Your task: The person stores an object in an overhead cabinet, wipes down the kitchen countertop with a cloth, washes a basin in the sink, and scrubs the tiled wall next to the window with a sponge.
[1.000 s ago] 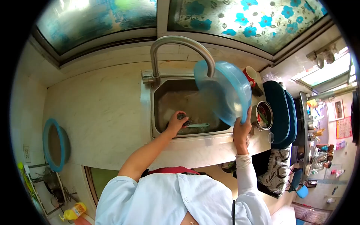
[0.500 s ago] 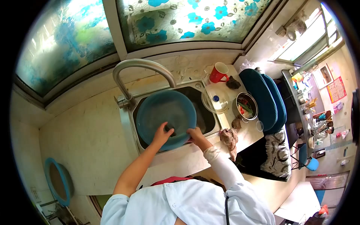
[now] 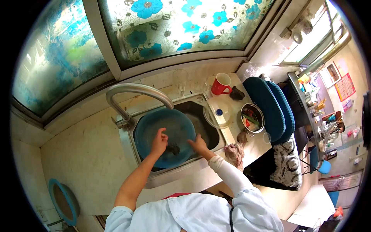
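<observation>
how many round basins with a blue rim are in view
2: a round blue plastic basin sits in the steel sink; a round blue-rimmed basin is tilted at the lower left. More could be hidden out of sight.

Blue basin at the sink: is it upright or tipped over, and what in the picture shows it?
Upright: the blue basin's round mouth faces up, and a dark lump shows inside it.

Within desk (image 3: 85, 162), sink (image 3: 205, 133); in its left part, basin (image 3: 179, 125) with scrubber (image 3: 173, 148) inside; at far-left edge, tap (image 3: 139, 88); over right edge, lid (image 3: 227, 116), with pot (image 3: 261, 126) right, mug (image 3: 221, 84) behind.
</observation>
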The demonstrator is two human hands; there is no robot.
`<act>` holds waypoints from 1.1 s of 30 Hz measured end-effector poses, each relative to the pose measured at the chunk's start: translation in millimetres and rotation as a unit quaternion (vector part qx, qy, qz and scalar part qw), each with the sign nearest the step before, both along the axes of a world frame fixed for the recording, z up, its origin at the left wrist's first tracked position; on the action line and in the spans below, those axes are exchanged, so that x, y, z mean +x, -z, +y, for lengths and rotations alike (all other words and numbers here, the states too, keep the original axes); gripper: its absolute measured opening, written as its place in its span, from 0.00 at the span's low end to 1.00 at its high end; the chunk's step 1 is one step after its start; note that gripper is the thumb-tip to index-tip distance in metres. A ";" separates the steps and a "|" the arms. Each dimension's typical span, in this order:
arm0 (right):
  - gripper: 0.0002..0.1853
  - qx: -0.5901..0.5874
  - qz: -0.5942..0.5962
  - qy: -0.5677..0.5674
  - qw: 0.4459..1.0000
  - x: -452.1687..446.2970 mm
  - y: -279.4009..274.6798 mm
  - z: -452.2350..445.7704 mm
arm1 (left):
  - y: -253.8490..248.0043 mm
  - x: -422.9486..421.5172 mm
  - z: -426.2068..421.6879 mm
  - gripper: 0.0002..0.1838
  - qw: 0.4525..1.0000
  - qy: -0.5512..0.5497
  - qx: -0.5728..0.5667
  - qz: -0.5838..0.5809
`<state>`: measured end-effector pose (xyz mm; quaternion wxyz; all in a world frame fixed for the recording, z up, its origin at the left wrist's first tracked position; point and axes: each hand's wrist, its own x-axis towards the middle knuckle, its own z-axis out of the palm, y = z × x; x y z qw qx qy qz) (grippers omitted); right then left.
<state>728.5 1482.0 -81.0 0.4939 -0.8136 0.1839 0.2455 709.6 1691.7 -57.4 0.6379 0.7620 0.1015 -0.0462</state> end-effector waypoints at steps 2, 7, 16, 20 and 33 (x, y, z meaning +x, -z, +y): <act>0.22 -0.309 -0.499 -0.104 0.803 13.7 6.4 -12.7 | 9.9 28.1 -1.3 0.14 0.994 0.014 0.049 -0.101; 0.20 -0.136 -0.468 0.011 0.873 128.2 -68.9 -26.8 | -0.3 121.8 -20.7 0.23 0.997 0.046 0.031 -0.061; 0.15 0.146 -0.253 0.163 0.942 229.4 -51.8 -25.3 | -33.5 203.0 -77.9 0.13 0.939 -0.071 -0.325 0.093; 0.11 0.247 -0.185 0.129 0.942 217.2 -54.7 -25.0 | -28.3 196.1 -73.1 0.16 0.932 -0.098 -0.347 0.029; 0.11 0.219 -0.205 0.073 0.951 36.4 -99.5 -29.7 | -57.9 -11.9 2.4 0.14 0.963 -0.017 -0.267 -0.020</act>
